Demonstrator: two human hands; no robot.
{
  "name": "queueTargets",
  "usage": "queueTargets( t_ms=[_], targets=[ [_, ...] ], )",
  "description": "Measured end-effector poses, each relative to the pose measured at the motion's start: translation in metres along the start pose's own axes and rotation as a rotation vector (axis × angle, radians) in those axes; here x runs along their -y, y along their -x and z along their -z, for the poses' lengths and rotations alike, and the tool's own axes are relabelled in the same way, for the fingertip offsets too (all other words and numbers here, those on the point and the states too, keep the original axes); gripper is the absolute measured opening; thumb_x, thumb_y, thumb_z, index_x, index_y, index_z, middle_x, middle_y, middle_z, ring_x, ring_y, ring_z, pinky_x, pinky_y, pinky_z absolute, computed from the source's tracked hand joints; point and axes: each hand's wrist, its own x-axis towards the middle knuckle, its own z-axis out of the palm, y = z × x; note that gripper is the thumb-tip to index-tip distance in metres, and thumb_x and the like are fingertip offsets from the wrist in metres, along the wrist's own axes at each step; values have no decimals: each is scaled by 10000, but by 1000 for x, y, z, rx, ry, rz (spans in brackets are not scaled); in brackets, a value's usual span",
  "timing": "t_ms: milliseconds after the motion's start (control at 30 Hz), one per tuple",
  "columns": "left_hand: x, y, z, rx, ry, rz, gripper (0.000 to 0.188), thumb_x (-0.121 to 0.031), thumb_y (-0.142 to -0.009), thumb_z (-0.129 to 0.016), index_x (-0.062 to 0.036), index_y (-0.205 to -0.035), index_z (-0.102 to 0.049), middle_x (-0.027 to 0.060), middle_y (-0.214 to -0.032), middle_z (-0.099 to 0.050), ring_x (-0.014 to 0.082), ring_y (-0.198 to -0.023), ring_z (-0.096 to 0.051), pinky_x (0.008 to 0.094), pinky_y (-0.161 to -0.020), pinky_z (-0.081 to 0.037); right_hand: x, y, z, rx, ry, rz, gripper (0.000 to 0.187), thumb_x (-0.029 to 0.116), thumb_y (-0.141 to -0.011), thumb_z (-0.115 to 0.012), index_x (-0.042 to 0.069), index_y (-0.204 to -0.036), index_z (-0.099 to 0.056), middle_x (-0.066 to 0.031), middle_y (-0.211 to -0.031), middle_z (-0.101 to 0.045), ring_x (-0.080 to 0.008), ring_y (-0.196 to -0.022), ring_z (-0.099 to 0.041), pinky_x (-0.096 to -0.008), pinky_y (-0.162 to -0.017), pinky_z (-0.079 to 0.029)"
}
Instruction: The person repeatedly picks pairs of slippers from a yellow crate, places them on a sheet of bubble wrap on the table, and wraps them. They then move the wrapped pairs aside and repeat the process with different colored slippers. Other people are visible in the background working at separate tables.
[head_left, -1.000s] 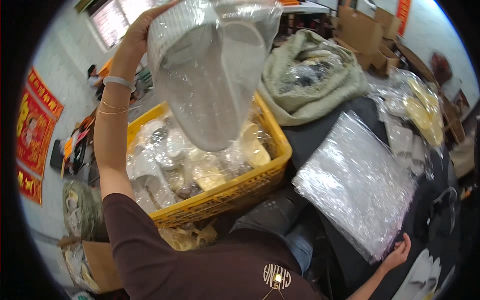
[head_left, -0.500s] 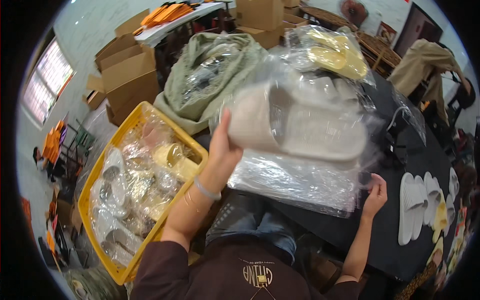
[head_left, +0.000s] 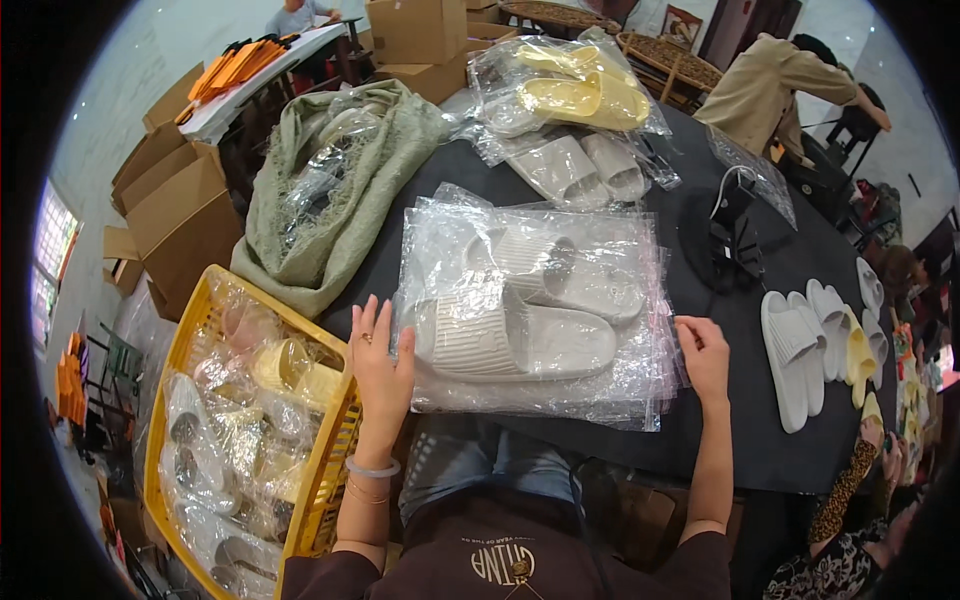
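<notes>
A pair of pale grey ribbed slippers [head_left: 470, 335] lies inside a clear plastic bag [head_left: 600, 395], on top of a stack of similar clear bags on the black table. Beside the left end of the slippers is my left hand [head_left: 385, 370], fingers spread, a ring on one of them; it holds nothing. At the right edge of the stack, my right hand [head_left: 706, 360] has its fingers curled in. Whether a bag edge is pinched between them is hidden.
A yellow basket [head_left: 345, 420] of bagged slippers stands at my left. Behind it sits a green sack [head_left: 380, 190] of bagged items. Bagged yellow slippers [head_left: 590, 98] lie at the back, and several loose grey slippers [head_left: 790, 350] at the right. A black device [head_left: 735, 230] stands between.
The slippers, held up by my left hand before, now rest on the bag stack. My left hand has let go and opened. The whole view has shifted.
</notes>
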Motion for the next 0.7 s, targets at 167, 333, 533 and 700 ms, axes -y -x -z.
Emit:
queueTargets(
  t_ms=[167,333,533,700],
  targets=[
    [16,4,-18,123,-30,-49,453,-258,-957,-488,37,-1301,-479,215,-1400,-415,395,-1336,-320,482,-1068,-265,11,-5,-5,311,-456,-297,385,295,-989,-450,-20,-1148,-603,-42,-935,-687,-63,-608,-447,-206,-583,-397],
    [23,13,-18,156,-16,-41,470,-265,-965,-464,18,-1339,-442,236,-1404,-398,408,-1333,-315,501,-1069,-247,53,-28,4,633,-685,-491,365,198,-944,-478,-53,-1198,-555,-75,-947,-684,-27,-558,-351,-177,-492,-307],
    [18,13,-13,144,66,36,491,-273,-945,-500,5,-1344,-436,251,-1394,-387,410,-1274,-357,507,-1016,-288,44,-43,4,819,-1289,-198,156,5,-822,-575,85,-692,-539,-112,-1032,-653,-171,-930,-566,-307,-834,-415],
    [20,13,-16,98,45,25,490,-268,-921,-542,13,-1315,-466,244,-1381,-391,412,-1172,-408,503,-956,-330,33,-40,-29,569,-1193,-412,204,30,-865,-529,90,-673,-498,-77,-945,-610,-208,-1012,-573,-377,-995,-414]
  ],
)
